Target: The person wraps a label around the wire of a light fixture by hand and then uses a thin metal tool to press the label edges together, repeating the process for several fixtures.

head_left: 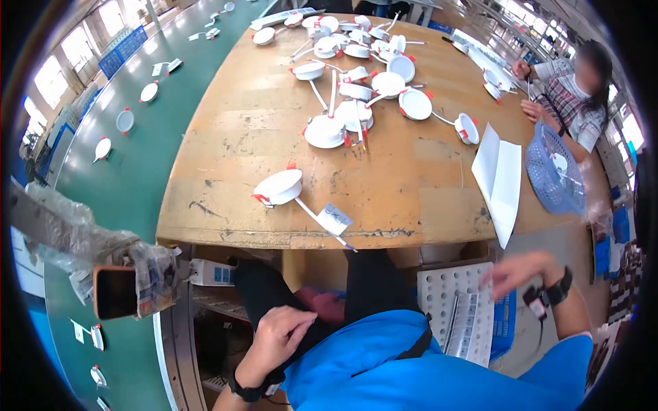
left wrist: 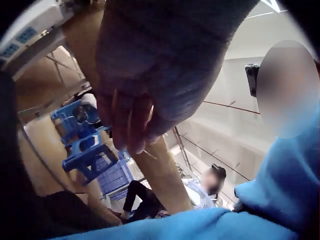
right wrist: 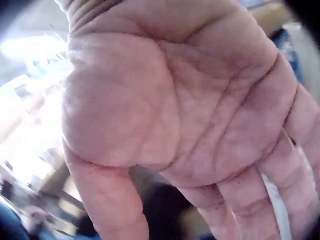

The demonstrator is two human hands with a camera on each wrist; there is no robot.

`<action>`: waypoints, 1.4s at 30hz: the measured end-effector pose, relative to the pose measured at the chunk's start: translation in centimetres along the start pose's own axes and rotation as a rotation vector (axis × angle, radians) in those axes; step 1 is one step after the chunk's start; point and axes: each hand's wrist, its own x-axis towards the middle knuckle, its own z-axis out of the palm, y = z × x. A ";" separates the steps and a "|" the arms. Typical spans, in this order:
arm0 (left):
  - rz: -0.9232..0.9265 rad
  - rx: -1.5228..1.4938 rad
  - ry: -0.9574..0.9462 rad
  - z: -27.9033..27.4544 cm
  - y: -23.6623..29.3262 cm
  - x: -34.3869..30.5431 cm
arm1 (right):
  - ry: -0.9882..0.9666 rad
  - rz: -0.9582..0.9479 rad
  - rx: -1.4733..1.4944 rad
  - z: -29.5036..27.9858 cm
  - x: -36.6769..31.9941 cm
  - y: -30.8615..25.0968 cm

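Observation:
My left hand [head_left: 277, 335] hovers by my lap, fingers loosely bent and holding nothing; its palm side is dark in the left wrist view. Off to the right, my right hand [head_left: 522, 270] is held above a white perforated board [head_left: 433, 282] and a sheet of labels [head_left: 465, 316] lying on it. Its bare palm [right wrist: 200, 110] and extended fingers fill the right wrist view. On the near part of the wooden table [head_left: 240, 151] lies a round white downlight [head_left: 279, 187] with red clips. A marked paper tag [head_left: 334, 219] sits on its cable.
Several more downlights [head_left: 325, 130] are heaped toward the table's far end. A folded white paper [head_left: 506, 178] and a lilac basket [head_left: 545, 175] lie at the right edge, near a seated person. Left runs a green conveyor [head_left: 164, 41]; a phone [head_left: 115, 292] hangs on a wrapped arm.

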 end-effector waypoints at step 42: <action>-0.704 -1.519 0.266 3.1 3.7 1.9 | 0.986 -0.892 0.357 5.9 13.0 -22.9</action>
